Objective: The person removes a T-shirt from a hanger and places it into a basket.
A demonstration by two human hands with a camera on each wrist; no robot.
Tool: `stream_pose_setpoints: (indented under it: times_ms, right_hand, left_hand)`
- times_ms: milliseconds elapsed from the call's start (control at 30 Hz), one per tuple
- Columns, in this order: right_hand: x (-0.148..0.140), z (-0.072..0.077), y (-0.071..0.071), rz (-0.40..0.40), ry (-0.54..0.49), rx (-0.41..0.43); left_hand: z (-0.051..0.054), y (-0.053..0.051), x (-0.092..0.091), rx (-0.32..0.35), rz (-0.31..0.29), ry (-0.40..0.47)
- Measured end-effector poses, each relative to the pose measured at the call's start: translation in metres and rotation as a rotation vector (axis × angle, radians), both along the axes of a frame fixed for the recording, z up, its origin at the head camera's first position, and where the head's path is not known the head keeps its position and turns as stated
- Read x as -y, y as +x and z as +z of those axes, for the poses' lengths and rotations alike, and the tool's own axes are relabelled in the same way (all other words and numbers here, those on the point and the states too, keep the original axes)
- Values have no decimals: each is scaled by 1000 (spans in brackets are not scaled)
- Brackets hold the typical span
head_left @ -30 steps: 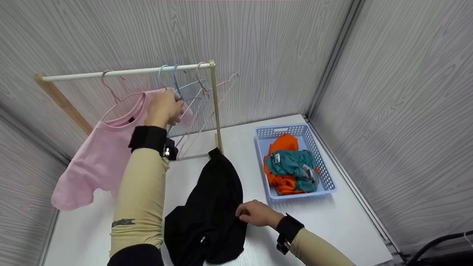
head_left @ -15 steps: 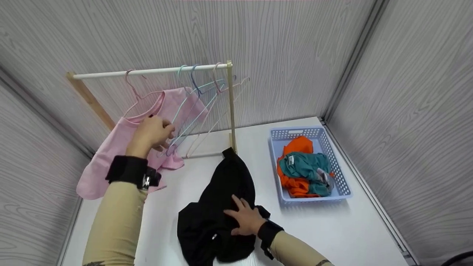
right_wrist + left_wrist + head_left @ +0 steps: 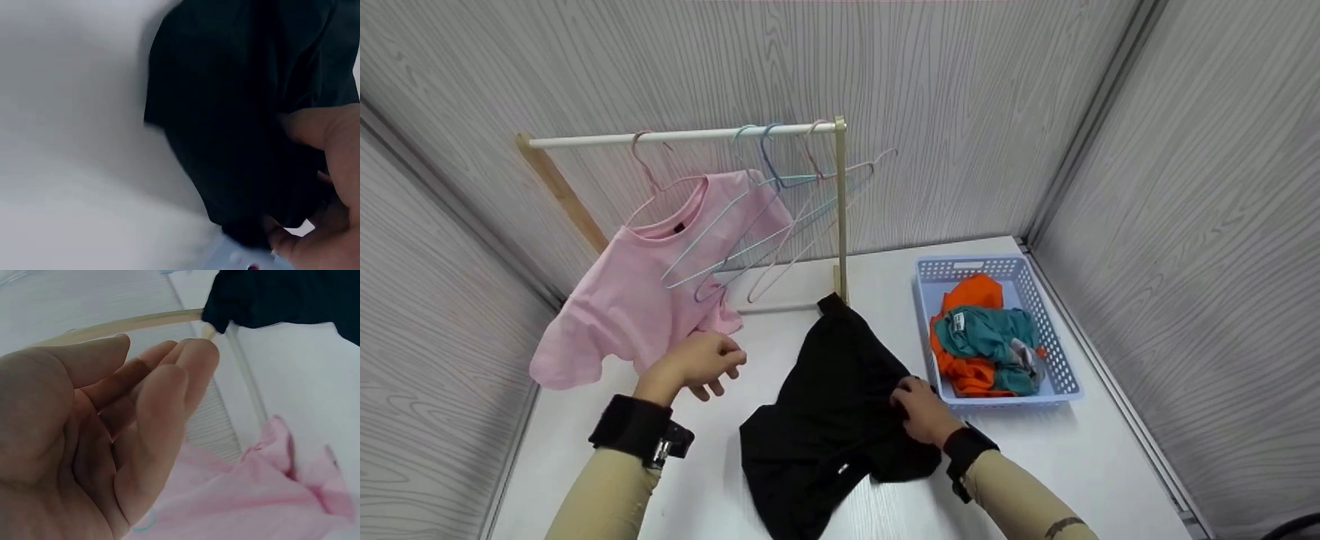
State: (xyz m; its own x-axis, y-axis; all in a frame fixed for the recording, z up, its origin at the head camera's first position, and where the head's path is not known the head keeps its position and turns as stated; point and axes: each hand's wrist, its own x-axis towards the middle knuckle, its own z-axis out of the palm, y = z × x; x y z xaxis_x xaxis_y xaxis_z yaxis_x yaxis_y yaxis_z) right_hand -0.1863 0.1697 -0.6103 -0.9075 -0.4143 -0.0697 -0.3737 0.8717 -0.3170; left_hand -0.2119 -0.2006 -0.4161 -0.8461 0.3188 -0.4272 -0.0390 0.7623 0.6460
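Head cam fwd/dn; blk garment (image 3: 836, 375), all views

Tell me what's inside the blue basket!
The blue basket holds teal cloth lying over orange cloth, and a greyish bit I can't identify. Whatever's under them is covered and hidden.

The near edge of the surface (image 3: 1087, 457) and the lowest tip of a black garment (image 3: 840, 375) fall below my head view. I cannot read the garment's small white tag (image 3: 843, 469) or the label (image 3: 958, 322) on teal cloth (image 3: 990, 334), which partly hides orange cloth (image 3: 973, 291) toward the far right corner. My wrist views crop the left hand (image 3: 694, 365) and right hand (image 3: 924, 411).
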Motion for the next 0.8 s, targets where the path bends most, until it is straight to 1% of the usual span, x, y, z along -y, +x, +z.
stream_pose_setpoints:
  times_ms: [67,100,133,167,233,267,300,333,400,467,533,600,667,800]
  right_hand:
    - [10,3,-2,-85,-25,4]
    - [18,4,-2,-126,-25,21]
    - [27,5,-1,-163,-12,49]
    - [37,6,0,-194,14,97]
    - [57,7,3,-241,48,197]
    - [66,6,4,-259,69,234]
    - [73,4,5,-275,89,258]
    - [78,2,7,-288,106,268]
    - [85,-4,10,-304,144,237]
    - [87,-11,12,-307,177,160]
    - [85,-16,11,-292,196,91]
    - [81,-18,8,-266,183,50]
    - [75,-17,3,-239,138,47]
    - [62,-8,-9,-162,55,93]
  left_hand:
    - [-14,-1,0,15,10,-9]
    - [-21,-2,1,21,4,-10]
    - [-28,-3,0,30,8,-13]
    - [-34,-4,0,37,8,-14]
    - [-45,-7,-1,48,12,-12]
    - [-50,-8,-1,52,11,-13]
    - [-54,-10,-1,56,7,-14]
    - [-57,-10,-3,61,15,-15]
    - [-62,-9,-5,71,26,-10]
    - [-64,-8,-6,72,22,-8]
    - [-65,-7,-6,71,34,-8]
    - [-65,-7,-4,67,36,-12]
    - [-66,-5,-2,64,30,-13]
    - [-65,-4,2,72,29,2]
